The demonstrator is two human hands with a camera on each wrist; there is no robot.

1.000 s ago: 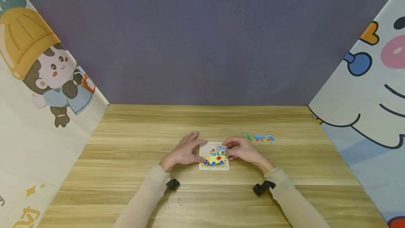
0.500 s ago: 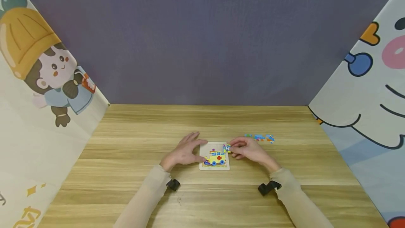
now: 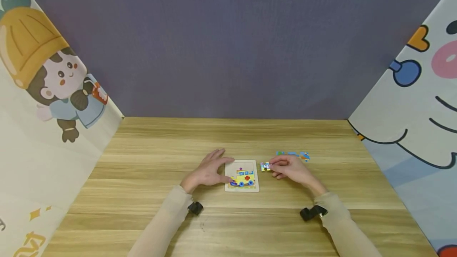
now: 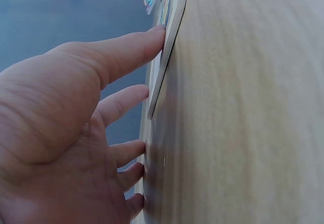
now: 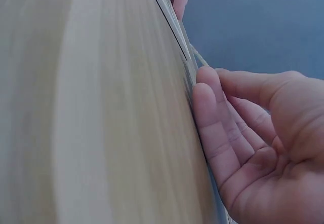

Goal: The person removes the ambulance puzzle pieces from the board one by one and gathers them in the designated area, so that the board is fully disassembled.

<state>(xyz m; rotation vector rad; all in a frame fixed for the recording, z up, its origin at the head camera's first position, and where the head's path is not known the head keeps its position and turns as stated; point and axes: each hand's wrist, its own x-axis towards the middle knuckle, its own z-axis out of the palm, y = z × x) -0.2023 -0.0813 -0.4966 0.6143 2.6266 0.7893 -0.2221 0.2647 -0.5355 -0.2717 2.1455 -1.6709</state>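
Note:
A square puzzle board (image 3: 232,165) lies on the table, its lower part filled with pieces that form a yellow ambulance (image 3: 246,177). My left hand (image 3: 206,171) is spread at the board's left side, thumb and index finger touching its edge; in the left wrist view the thumb (image 4: 131,49) presses on the rim. Just right of the board, my right hand (image 3: 290,168) pinches a blue and yellow puzzle piece (image 3: 265,166) between thumb and fingers. The right wrist view shows that piece (image 5: 199,56) edge-on at the fingertips.
Several loose puzzle pieces (image 3: 304,156) lie in a row behind my right hand, partly hidden by it. A grey wall (image 3: 235,50) stands at the table's far edge, with cartoon-printed panels (image 3: 21,162) on both sides.
My right hand has drawn the pinched puzzle piece off the board's upper right and moved it rightward, beside the board. My left hand has stayed in place.

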